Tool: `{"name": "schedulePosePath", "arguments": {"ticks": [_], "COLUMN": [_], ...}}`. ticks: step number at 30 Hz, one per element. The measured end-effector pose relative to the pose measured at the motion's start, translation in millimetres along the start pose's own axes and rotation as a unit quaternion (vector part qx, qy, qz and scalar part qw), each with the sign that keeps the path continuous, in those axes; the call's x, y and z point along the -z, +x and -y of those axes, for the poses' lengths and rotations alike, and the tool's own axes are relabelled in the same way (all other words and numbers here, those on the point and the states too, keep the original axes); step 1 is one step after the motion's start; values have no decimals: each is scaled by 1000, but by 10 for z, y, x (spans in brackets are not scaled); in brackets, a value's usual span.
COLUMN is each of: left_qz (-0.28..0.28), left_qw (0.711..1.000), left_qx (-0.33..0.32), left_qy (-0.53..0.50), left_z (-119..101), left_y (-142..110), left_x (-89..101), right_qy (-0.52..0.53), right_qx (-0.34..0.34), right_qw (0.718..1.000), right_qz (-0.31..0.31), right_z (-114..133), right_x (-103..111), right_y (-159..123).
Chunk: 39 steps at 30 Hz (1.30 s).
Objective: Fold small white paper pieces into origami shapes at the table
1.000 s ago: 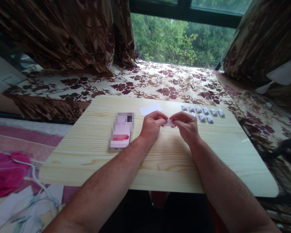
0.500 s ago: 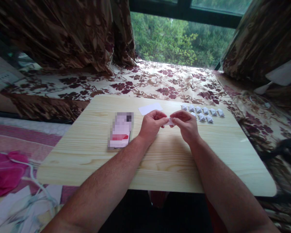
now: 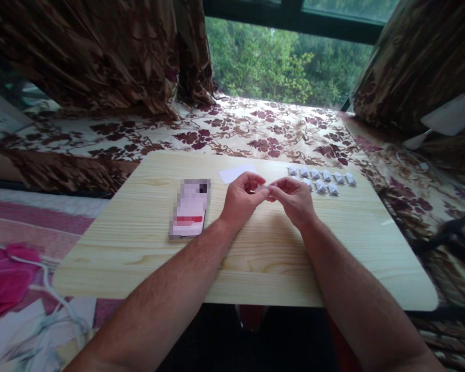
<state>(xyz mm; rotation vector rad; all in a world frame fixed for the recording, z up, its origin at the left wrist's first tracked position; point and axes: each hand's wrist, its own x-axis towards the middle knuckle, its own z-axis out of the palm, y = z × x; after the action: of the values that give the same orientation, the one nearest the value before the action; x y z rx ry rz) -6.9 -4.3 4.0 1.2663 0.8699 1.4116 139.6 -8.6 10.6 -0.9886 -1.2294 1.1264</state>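
Above the middle of the wooden table [image 3: 271, 258], my left hand [image 3: 245, 195] and my right hand [image 3: 295, 199] meet at the fingertips. Between them they pinch a small piece of white paper [image 3: 266, 189], mostly covered by thumbs and fingers; its exact shape cannot be made out. Beyond my right hand, several small folded white paper stars [image 3: 321, 186] lie in two rows. A flat white sheet of paper [image 3: 234, 173] rests just behind my left hand.
Left of my left forearm lies a phone [image 3: 189, 209], its screen blurred out. A floral-covered window ledge [image 3: 263, 129] runs behind the table. Pink cloth [image 3: 10, 276] and white cables [image 3: 48, 284] are at the lower left. A white lamp [image 3: 451, 116] stands far right.
My thumbs have drawn together over the white paper, so less of it shows now. The whole view has shifted slightly; the stars and the phone stay in place.
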Motion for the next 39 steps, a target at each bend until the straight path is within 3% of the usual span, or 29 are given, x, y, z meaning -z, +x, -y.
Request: {"name": "schedulePosePath", "arguments": {"ticks": [19, 39], "left_qz": [11, -16], "left_qw": [997, 999], "left_qx": [31, 32], "left_qy": [-65, -18], "left_z": [15, 17], "left_y": [15, 4], "left_x": [12, -8], "right_qy": [4, -16], "right_qx": [19, 7], "right_qw": [999, 999], "right_qz": [31, 27], "right_z": [-14, -28], "right_x": [70, 44], "right_y": [7, 2]}}
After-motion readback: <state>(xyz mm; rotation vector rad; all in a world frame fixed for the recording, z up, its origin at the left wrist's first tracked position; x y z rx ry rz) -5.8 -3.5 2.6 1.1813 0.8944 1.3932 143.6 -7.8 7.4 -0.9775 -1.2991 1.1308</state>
